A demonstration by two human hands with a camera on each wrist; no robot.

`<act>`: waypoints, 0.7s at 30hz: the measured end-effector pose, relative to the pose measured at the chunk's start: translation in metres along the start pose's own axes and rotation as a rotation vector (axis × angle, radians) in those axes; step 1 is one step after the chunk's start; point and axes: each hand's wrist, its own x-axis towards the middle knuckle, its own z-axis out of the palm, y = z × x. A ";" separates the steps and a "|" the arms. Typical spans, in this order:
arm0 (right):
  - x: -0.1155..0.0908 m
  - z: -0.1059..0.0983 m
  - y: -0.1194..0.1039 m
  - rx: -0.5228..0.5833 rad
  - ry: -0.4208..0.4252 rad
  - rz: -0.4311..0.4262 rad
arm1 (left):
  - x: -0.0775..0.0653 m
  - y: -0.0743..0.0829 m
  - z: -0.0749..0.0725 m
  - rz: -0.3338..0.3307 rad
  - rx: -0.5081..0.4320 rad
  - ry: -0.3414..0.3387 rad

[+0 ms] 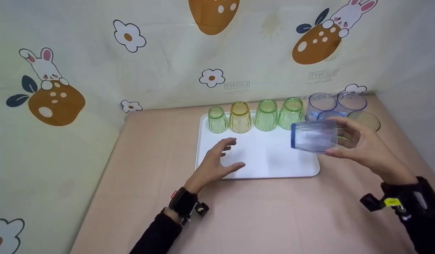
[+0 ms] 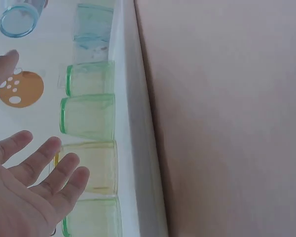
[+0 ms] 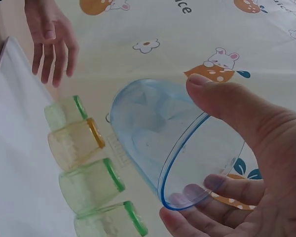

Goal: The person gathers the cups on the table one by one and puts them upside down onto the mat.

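My right hand (image 1: pixel 362 143) grips a clear blue cup (image 1: pixel 314 136) by its open end, thumb on one side and fingers on the other. The cup lies tipped on its side in the air over the right part of a white tray (image 1: pixel 256 155), its base toward the left. My left hand (image 1: pixel 215 160) hovers over the tray's left part, fingers and thumb spread, holding nothing. Along the tray's back edge stand upside-down cups in a row: a small green cup (image 1: pixel 217 120), a yellow cup (image 1: pixel 240 118), a green cup (image 1: pixel 266 115) and another green cup (image 1: pixel 291 113).
Right of the tray, at the back corner, several wide-mouthed cups stand upright: blue cups (image 1: pixel 322 102) and a yellowish-green cup (image 1: pixel 367 121), partly hidden behind my right hand. The wooden-toned table (image 1: pixel 252 211) meets a printed cloth wall (image 1: pixel 168 74) at the back and sides.
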 end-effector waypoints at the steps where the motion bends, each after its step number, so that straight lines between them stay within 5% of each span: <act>1: 0.000 0.002 0.000 0.029 -0.012 -0.013 | 0.001 0.002 0.001 -0.002 -0.018 -0.006; 8: 0.007 0.020 -0.002 0.307 -0.070 -0.064 | 0.011 0.018 0.010 -0.019 -0.147 -0.023; 21: 0.014 0.049 0.003 0.376 -0.142 -0.104 | 0.026 0.039 0.028 0.036 -0.335 -0.059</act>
